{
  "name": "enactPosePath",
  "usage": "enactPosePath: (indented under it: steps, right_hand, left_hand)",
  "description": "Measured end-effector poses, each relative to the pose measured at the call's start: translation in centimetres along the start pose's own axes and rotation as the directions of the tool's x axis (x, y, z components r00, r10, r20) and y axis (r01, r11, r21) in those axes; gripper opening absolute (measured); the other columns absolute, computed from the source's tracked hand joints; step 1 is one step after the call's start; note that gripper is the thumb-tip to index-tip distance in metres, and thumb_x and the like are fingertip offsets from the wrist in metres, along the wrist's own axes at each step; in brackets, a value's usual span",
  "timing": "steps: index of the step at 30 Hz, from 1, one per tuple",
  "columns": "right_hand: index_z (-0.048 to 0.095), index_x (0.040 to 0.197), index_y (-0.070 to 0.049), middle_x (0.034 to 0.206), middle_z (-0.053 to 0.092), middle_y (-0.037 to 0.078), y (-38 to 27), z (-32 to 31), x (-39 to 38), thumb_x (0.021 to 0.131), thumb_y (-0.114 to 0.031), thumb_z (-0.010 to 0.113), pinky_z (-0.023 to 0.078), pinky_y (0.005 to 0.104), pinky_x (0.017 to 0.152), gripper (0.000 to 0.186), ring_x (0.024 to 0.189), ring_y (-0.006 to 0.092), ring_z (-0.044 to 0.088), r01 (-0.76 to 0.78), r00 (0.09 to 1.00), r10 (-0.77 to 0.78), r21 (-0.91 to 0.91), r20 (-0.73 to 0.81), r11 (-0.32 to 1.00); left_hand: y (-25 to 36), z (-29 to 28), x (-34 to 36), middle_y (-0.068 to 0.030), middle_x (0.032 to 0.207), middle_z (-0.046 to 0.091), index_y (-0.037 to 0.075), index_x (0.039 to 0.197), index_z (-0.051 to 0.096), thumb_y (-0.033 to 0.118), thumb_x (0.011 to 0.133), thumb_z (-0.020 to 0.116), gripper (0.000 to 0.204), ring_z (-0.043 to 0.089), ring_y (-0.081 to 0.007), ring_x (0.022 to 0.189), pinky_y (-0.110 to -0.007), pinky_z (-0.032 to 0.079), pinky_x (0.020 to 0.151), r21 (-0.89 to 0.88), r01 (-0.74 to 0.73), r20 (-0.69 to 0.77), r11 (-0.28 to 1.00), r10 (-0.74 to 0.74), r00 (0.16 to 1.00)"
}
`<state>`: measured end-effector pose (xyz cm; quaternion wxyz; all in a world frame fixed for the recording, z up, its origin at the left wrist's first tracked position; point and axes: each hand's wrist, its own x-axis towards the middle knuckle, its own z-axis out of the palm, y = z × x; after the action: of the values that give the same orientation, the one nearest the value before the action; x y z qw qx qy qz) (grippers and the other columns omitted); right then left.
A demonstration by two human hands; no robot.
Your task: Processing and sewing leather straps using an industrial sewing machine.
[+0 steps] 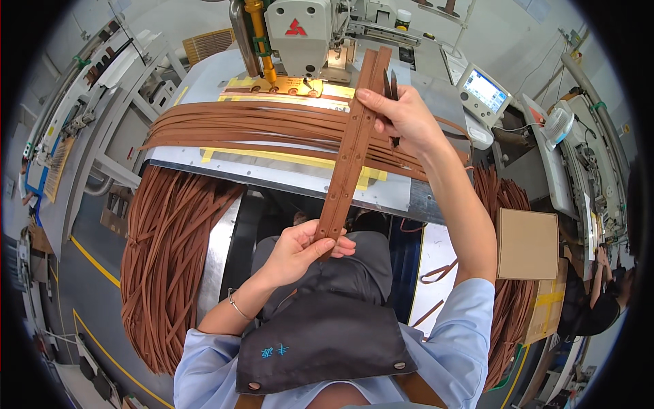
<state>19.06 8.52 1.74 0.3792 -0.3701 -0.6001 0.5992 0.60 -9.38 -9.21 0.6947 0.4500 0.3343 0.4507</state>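
Two brown leather straps [346,170], side by side and dotted with small holes or studs, slant across the front edge of the machine table. My left hand [293,253] pinches their lower end above my lap. Higher up, my right hand [407,121] grips the same straps with thumb and fingers. Dark pointed thread snips [390,85] are also tucked in that hand, tips up. Behind the straps, a layer of long brown strips [259,126] lies across the table. Beyond it stands the sewing machine head [300,41], over a yellow plate [313,88].
Thick bundles of brown strips [167,273] hang at the left and at the right [501,327]. A cardboard box [526,244] sits over the right bundle. A control screen [484,88] stands at the table's right. Another person [599,300] is at the far right.
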Motion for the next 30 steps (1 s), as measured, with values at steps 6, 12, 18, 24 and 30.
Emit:
enactPosePath:
  steps: [6,12,18,24,30]
  right_hand:
    - [0.062,0.086,0.002,0.072,0.062,0.005,1.0,-0.8,0.6,0.087,-0.024,0.072,0.035,0.0187,0.045,0.028,0.053,0.0055,0.05,0.008,0.998,-0.008,0.014,-0.059,1.0]
    - [0.063,0.083,-0.002,0.068,0.058,0.001,1.5,-1.3,1.1,0.087,-0.029,0.073,0.026,0.0177,0.04,0.028,0.051,0.0033,0.047,0.005,0.999,-0.005,-0.004,-0.047,1.0]
    - [0.062,0.087,0.001,0.07,0.059,0.003,1.8,-1.5,1.2,0.088,-0.024,0.072,0.031,0.0188,0.041,0.027,0.052,0.0051,0.05,-0.006,1.0,0.006,0.012,-0.025,1.0]
    - [0.061,0.087,0.002,0.07,0.059,0.003,2.2,-1.1,1.5,0.087,-0.024,0.072,0.031,0.0182,0.041,0.028,0.052,0.0049,0.05,-0.019,0.998,0.02,0.019,-0.067,1.0]
    - [0.06,0.09,0.004,0.071,0.059,0.004,2.2,-1.4,1.6,0.087,-0.024,0.073,0.031,0.0179,0.041,0.031,0.053,0.0045,0.049,-0.017,0.998,0.017,-0.001,-0.056,1.0]
  left_hand:
    - [-0.6,0.1,-0.5,-0.0211,0.106,0.067,-0.007,0.116,0.055,0.002,0.097,0.048,0.022,0.068,-0.0293,0.099,-0.038,0.055,0.087,0.016,0.031,0.006,0.999,-0.031,0.999]
    - [-0.3,0.1,-0.4,-0.021,0.105,0.067,-0.007,0.116,0.055,0.004,0.097,0.049,0.022,0.068,-0.0293,0.098,-0.038,0.056,0.086,0.001,0.044,0.002,0.999,-0.044,0.999]
    - [-0.2,0.1,-0.6,-0.0183,0.108,0.066,-0.006,0.119,0.055,0.006,0.099,0.048,0.025,0.067,-0.0258,0.1,-0.034,0.054,0.089,-0.035,0.058,0.034,0.998,-0.056,0.998]
    - [-0.3,-0.1,-0.8,-0.019,0.107,0.066,-0.006,0.12,0.054,0.008,0.099,0.048,0.026,0.067,-0.0264,0.099,-0.034,0.055,0.087,-0.048,0.056,0.036,0.997,-0.054,0.998]
    - [0.0,0.2,-0.6,-0.0186,0.106,0.067,-0.006,0.12,0.055,0.01,0.099,0.049,0.027,0.068,-0.0264,0.098,-0.034,0.055,0.085,-0.036,0.067,0.023,0.997,-0.066,0.998]
